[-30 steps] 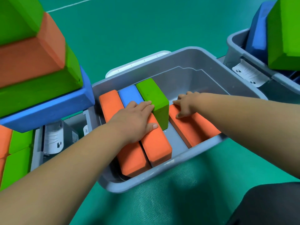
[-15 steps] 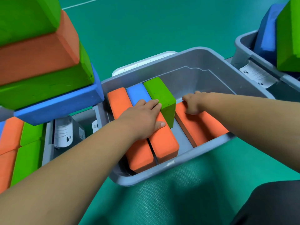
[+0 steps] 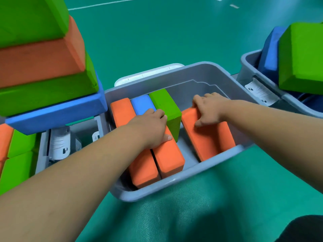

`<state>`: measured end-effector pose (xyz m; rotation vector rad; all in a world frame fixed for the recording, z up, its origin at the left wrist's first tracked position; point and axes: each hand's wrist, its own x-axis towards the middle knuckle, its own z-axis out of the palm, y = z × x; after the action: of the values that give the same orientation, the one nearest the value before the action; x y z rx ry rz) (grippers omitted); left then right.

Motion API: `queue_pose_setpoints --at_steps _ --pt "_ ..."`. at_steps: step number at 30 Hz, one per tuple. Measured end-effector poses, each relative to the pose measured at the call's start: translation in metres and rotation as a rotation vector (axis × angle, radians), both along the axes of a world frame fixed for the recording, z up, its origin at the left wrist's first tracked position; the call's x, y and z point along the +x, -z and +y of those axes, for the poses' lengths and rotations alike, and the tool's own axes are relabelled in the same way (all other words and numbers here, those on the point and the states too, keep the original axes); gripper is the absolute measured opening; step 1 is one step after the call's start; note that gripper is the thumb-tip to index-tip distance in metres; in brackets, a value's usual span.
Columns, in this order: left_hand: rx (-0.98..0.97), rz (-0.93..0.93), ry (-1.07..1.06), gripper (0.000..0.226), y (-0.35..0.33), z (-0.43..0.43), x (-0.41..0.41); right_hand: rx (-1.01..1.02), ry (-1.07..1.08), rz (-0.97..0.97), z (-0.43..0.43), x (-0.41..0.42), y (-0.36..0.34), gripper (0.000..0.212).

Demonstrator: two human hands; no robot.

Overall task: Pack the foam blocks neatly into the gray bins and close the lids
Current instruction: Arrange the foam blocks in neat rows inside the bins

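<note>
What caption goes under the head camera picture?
Left hand rests on two orange blocks while right hand grips another orange block in the gray bin.

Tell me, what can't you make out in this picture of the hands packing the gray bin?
All in the head view:
- Blue foam block: its near part is hidden under the left hand.
- Right hand: its knuckles hide the fingertips, so a grip on the flat orange foam block is unclear.
- White plastic lid: mostly behind the gray plastic bin.
- Second gray bin: cut off by the right edge.
</note>
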<state>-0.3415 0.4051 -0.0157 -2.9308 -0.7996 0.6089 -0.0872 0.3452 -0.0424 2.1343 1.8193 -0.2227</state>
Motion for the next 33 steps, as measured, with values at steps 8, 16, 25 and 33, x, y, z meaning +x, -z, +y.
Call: queue_pose_setpoints --at_steps 8,16,25,33 --pt "0.018 0.053 0.048 0.073 -0.011 0.002 0.004 0.099 0.236 -0.030 -0.030 -0.021 -0.051 0.089" --pt "-0.002 -0.034 0.089 0.079 -0.003 0.010 -0.011 0.371 0.545 0.193 -0.051 -0.057 -0.125 0.071" --pt "-0.043 -0.150 0.064 0.086 0.013 0.010 -0.028 0.316 0.499 0.163 -0.048 -0.121 -0.116 0.079" --pt "-0.103 -0.177 0.012 0.088 0.016 0.009 -0.046 -0.090 0.519 0.448 -0.039 -0.121 -0.018 0.087"
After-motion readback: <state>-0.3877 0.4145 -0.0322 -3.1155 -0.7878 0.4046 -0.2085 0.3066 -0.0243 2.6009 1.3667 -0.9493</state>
